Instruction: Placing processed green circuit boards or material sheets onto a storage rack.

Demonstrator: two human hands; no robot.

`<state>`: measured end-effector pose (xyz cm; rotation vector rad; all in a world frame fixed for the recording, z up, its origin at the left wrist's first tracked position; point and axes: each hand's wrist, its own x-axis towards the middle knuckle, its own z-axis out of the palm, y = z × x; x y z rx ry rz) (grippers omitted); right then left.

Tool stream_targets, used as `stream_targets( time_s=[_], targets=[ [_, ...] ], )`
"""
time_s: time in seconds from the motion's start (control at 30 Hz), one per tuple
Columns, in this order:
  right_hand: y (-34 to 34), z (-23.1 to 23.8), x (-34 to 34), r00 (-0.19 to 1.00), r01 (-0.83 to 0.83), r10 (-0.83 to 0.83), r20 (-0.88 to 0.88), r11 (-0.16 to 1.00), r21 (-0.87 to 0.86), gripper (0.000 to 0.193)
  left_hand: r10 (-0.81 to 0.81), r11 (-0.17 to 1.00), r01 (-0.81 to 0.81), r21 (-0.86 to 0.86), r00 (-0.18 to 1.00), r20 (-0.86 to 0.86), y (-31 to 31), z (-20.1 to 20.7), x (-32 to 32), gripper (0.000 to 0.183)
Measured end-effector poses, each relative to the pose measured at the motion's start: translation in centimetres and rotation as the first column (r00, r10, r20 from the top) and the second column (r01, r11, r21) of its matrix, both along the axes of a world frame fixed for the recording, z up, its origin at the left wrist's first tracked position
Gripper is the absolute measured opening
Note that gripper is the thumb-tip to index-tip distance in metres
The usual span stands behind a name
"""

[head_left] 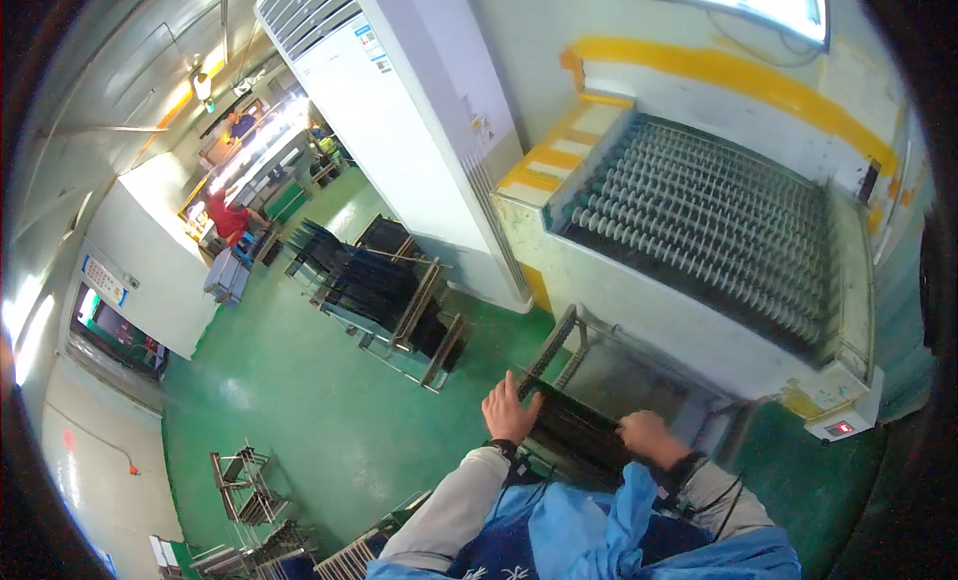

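In front of my body is a dark, flat rectangular panel [571, 420], held by its two ends. My left hand [509, 412] grips the left end, with its fingers pointing up and the thumb on the panel side. At the other end, my right hand [651, 436] has its fingers curled over the edge. Whether there is one panel or a thin stack, I cannot tell. Just beyond it stands a metal frame rack [565, 343] with notched side bars, partly hidden behind the panel and my hands.
A machine with rows of ridged rollers [714, 221] stands ahead right, beside a tall white air conditioner [389, 121]. Racks of dark panels [379, 286] stand on the green floor [289, 381]. More metal racks [247, 485] are lower left. A person in red [228, 216] sits far off.
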<state>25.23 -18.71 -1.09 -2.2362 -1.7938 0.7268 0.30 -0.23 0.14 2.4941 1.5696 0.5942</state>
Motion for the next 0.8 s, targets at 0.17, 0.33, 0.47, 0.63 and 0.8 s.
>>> stream_targets(
  time_s=[0.17, 0.33, 0.47, 0.63, 0.8],
  targets=[
    [0.0, 6.3, 1.5, 0.998, -0.055, 0.056, -0.027, 0.997, 0.053, 0.033, 0.012, 1.000, -0.012, -0.015, 1.000, -0.015, 0.2, -0.6, -0.5, 0.080],
    [-0.9, 12.2, 1.4, 0.999, -0.026, 0.028, -0.043, 0.998, 0.057, 0.031, -0.008, 1.000, 0.009, -0.016, 1.000, 0.015, 0.1, -0.7, -0.4, 0.079],
    [-1.3, 14.8, 2.3, 0.996, -0.063, 0.071, -0.049, 0.986, 0.151, 0.033, -0.011, 1.000, 0.011, 0.003, 1.000, 0.025, 0.2, -0.9, -0.5, 0.078],
    [-2.3, 19.4, 6.5, 0.991, 0.111, -0.085, -0.101, 0.951, 0.289, 0.034, -0.001, 1.000, 0.001, -0.016, 1.000, -0.011, 0.2, -0.8, -0.4, 0.078],
    [-2.2, 23.2, 9.7, 0.836, 0.544, -0.412, -0.363, 0.710, 0.448, 0.027, 0.015, 1.000, -0.016, -0.018, 1.000, -0.013, -0.1, -0.1, -0.6, 0.078]
  ],
)
